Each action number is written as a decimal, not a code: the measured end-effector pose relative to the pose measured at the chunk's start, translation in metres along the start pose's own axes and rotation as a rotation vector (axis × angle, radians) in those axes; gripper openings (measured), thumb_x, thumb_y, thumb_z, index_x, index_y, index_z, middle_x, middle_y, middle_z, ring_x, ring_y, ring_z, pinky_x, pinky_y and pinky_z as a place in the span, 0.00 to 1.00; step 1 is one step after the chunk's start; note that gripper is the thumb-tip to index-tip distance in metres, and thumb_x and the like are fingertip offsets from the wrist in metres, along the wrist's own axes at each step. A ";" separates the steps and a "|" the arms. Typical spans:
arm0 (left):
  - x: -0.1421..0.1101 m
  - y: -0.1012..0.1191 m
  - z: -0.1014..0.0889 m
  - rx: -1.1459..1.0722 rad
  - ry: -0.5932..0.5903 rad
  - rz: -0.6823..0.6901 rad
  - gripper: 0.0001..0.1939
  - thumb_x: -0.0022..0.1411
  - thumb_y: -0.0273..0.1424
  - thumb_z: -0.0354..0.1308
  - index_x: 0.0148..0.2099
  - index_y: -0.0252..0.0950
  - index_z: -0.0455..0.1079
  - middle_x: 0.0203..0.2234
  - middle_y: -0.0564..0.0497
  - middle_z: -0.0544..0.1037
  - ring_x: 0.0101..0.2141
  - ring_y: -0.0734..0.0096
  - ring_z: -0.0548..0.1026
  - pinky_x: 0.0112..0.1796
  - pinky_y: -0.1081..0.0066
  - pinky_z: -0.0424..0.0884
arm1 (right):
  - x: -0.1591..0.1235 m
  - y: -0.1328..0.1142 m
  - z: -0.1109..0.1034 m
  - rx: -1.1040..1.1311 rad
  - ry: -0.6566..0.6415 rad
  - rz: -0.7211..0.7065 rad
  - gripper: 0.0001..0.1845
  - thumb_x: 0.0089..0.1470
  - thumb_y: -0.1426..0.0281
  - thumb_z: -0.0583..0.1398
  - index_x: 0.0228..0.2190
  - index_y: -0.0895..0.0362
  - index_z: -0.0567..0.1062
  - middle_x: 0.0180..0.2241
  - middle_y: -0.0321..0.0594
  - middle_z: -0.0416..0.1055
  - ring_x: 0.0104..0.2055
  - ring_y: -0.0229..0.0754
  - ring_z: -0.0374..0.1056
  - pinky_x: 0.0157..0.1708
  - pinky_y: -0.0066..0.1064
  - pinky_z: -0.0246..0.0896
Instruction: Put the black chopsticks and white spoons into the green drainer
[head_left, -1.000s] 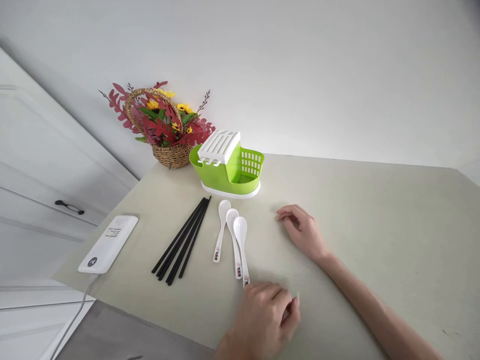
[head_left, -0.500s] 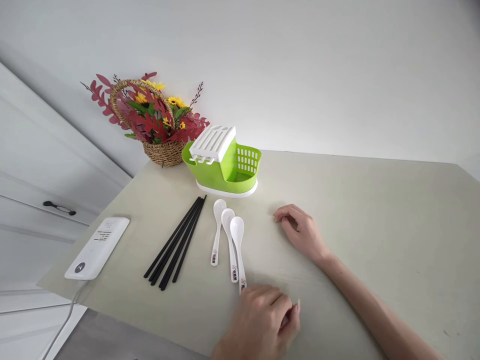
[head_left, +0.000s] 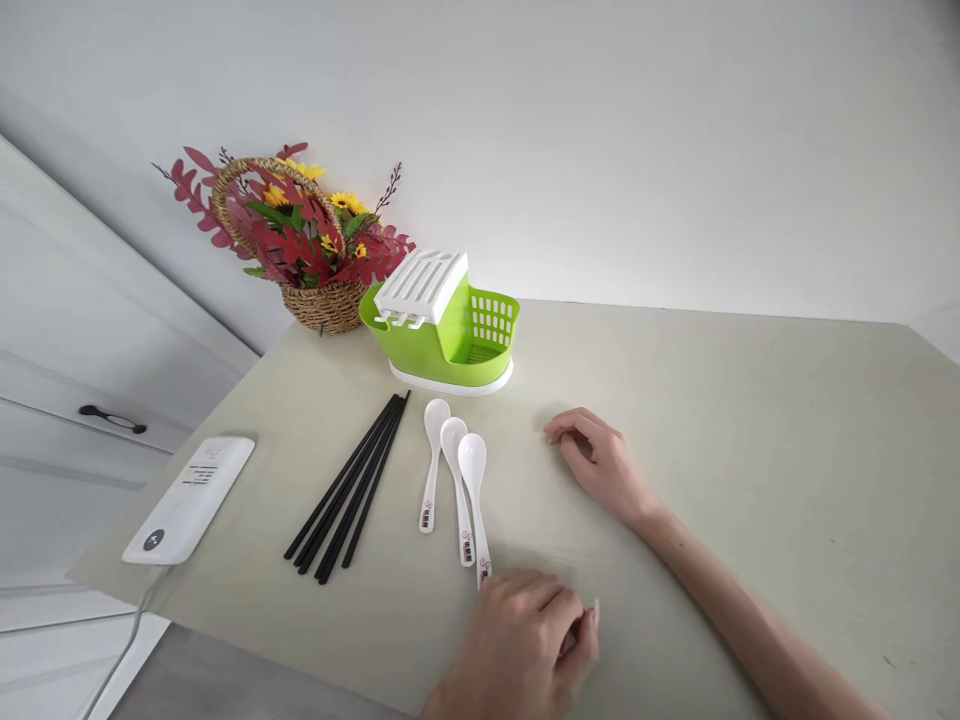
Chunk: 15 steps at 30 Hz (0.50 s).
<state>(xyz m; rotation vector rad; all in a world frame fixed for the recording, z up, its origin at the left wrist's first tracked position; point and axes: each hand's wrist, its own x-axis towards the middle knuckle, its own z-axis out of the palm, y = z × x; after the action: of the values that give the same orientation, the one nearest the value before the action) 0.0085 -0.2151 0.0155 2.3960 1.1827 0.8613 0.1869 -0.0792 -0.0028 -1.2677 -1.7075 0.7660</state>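
Note:
My left hand [head_left: 517, 640] rests at the near edge of the table, fingers curled into a loose fist and no object visible in it. Just beyond its knuckles is the handle end of the nearest white spoon [head_left: 472, 460], whose tip the hand partly hides. Two more white spoons [head_left: 454, 440] [head_left: 436, 420] lie beside it, bowls pointing away. To the right of the spoons, my right hand [head_left: 604, 465] lies on the tabletop with its fingers folded in, apart from every object. Several black chopsticks [head_left: 352, 485] are spread left of the spoons.
Behind the cutlery stands a green utensil holder [head_left: 480, 372] with a white slotted top [head_left: 424, 283]. A wicker basket of artificial flowers [head_left: 322, 305] is at the back left. A white power bank [head_left: 191, 495] with a cable lies near the left table edge, by white drawers [head_left: 60, 440].
The view has shifted very slightly, so the objects sit a little farther left in the picture. Both hands keep the same pose, and nothing on the table has been moved.

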 end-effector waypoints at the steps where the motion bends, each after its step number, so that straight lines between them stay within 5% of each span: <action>1: 0.000 0.000 0.000 0.000 -0.002 -0.002 0.15 0.68 0.24 0.56 0.28 0.39 0.61 0.19 0.57 0.67 0.21 0.75 0.66 0.25 0.67 0.55 | 0.000 0.000 0.000 0.000 0.001 0.000 0.14 0.64 0.72 0.52 0.40 0.53 0.78 0.41 0.43 0.76 0.41 0.44 0.73 0.39 0.35 0.67; 15: -0.001 -0.002 0.002 -0.019 -0.019 -0.017 0.16 0.69 0.25 0.55 0.28 0.38 0.56 0.19 0.58 0.66 0.21 0.76 0.61 0.25 0.66 0.52 | 0.000 0.002 0.001 0.002 -0.004 -0.009 0.14 0.63 0.73 0.52 0.40 0.53 0.78 0.41 0.43 0.76 0.41 0.44 0.73 0.39 0.35 0.67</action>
<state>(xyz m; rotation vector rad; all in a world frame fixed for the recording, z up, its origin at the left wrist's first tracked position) 0.0079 -0.2146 0.0127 2.3702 1.1804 0.8388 0.1871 -0.0787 -0.0046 -1.2570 -1.7147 0.7649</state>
